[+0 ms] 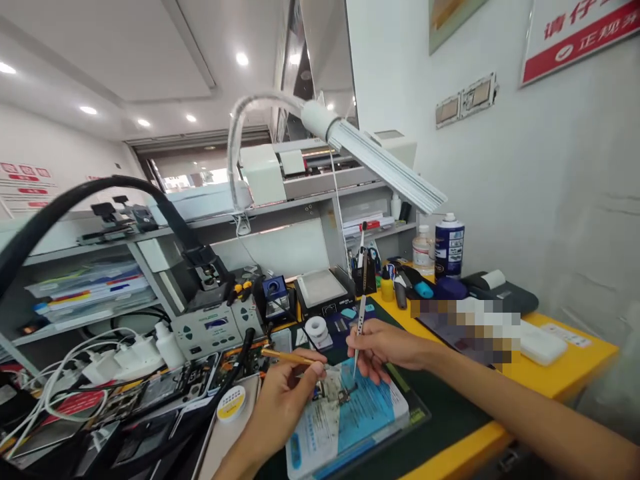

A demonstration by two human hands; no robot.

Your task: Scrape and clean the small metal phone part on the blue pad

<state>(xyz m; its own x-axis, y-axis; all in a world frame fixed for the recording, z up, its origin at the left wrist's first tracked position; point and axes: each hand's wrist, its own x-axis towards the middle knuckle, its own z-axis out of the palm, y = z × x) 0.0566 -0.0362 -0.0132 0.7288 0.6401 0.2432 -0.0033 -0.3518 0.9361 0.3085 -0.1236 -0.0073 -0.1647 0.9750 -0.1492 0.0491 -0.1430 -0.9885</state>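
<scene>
My right hand (387, 343) grips a pair of silver tweezers (361, 315), tips pointing down at the work surface. Between the thumb and fingers of my left hand (287, 400) is a slim gold-coloured rod-like tool (283, 356); its working end is hidden behind the hand. Below both hands lies a blue and white printed flat pack (373, 420). On it rests a small electronic part (344, 396), close to the tweezer tips. Whether the tips touch it I cannot tell.
A dark green mat (445, 407) covers part of the yellow table (565, 373). Phone parts (160, 390) and a round yellow-lidded tin (231, 404) lie left. Behind stand a soldering station (210, 331), a white roll (316, 327) and a blue spray can (449, 247). A lamp (385, 163) hangs above.
</scene>
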